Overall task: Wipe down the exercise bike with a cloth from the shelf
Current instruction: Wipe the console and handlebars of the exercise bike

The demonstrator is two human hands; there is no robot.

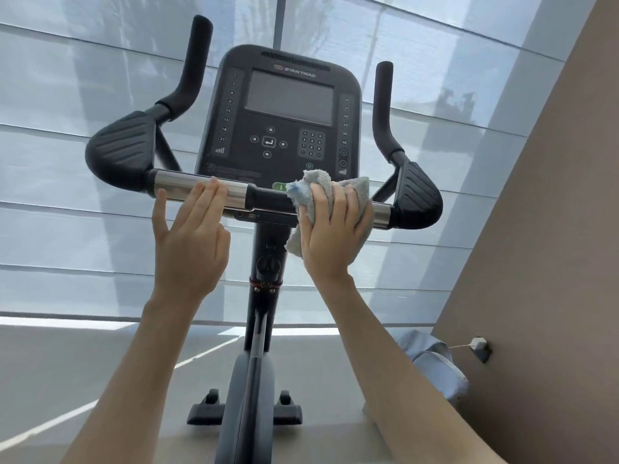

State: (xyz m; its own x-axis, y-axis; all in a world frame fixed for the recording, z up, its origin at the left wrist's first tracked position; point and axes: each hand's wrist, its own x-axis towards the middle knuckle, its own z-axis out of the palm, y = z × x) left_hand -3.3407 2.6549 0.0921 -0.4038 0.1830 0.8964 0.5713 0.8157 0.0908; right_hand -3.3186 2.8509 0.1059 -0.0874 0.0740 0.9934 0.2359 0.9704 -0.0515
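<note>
Exercise bike (pixel 254 329) fills the middle of the frame, its console (pixel 288 95) at upper centre and its crossbar (pixel 181 184) running across the middle. The cloth (pixel 321 182) sits just right of centre, bunched over the crossbar under the right hand (pixel 331 229). That hand's fingers (pixel 338 202) are slightly spread and curve over the cloth, holding it round the bar, probably so the rub reaches the top and near side at once. The left hand (pixel 191 239) rests on the chrome stretch left of centre. Its fingers (pixel 207 195) are straight and close together, the thumb held apart, and they grip nothing. It looks like a steadying touch while the other hand wipes.

The cloth covers the stretch of bar under it, so how clean that stretch is cannot be told. It also half hides a green mark (pixel 278 187) at the foot of the console. Seat and pedals are out of view, and only the front foot (pixel 244 413) shows at lower centre. A pale blue bundle (pixel 435 366) by the wall at lower right is too unclear to name. No shelf is in view.
</note>
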